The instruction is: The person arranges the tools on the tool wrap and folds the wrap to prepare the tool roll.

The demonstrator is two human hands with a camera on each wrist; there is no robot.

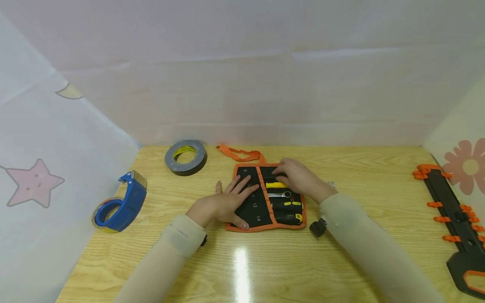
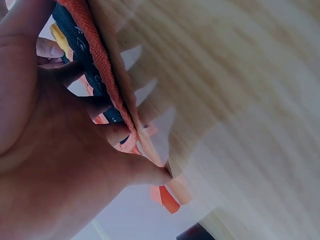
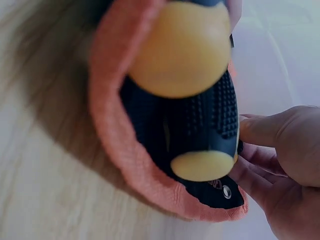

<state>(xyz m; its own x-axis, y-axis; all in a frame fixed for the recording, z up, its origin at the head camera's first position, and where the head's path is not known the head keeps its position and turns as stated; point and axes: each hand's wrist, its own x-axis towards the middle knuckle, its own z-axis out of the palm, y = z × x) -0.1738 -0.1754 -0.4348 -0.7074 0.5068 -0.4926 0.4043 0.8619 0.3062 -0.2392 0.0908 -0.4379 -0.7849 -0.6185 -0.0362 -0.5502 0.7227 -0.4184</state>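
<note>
A black tool roll [image 1: 254, 206] with orange trim lies open in the middle of the wooden table [image 1: 360, 168]. Its right half holds a yellow-handled tool [image 1: 275, 185], a small wrench [image 1: 280, 194] and black-and-yellow handles [image 1: 291, 217]. My left hand [image 1: 236, 195] presses flat on the roll's numbered left half. My right hand [image 1: 288, 174] rests knuckles up on the roll's upper right pocket, fingers bent; what they grip is hidden. The left wrist view shows my left hand [image 2: 50, 150] against the roll's orange edge [image 2: 95, 55]. The right wrist view shows the handle ends [image 3: 182, 47] and my right hand [image 3: 280, 165] beyond.
A grey duct tape roll [image 1: 185, 157] lies at the back left, and a blue tape dispenser [image 1: 121, 204] sits near the left edge. A long black-and-orange tool [image 1: 454, 214] lies along the right edge. The roll's orange strap [image 1: 240, 154] trails behind it. Pale curtains enclose the table.
</note>
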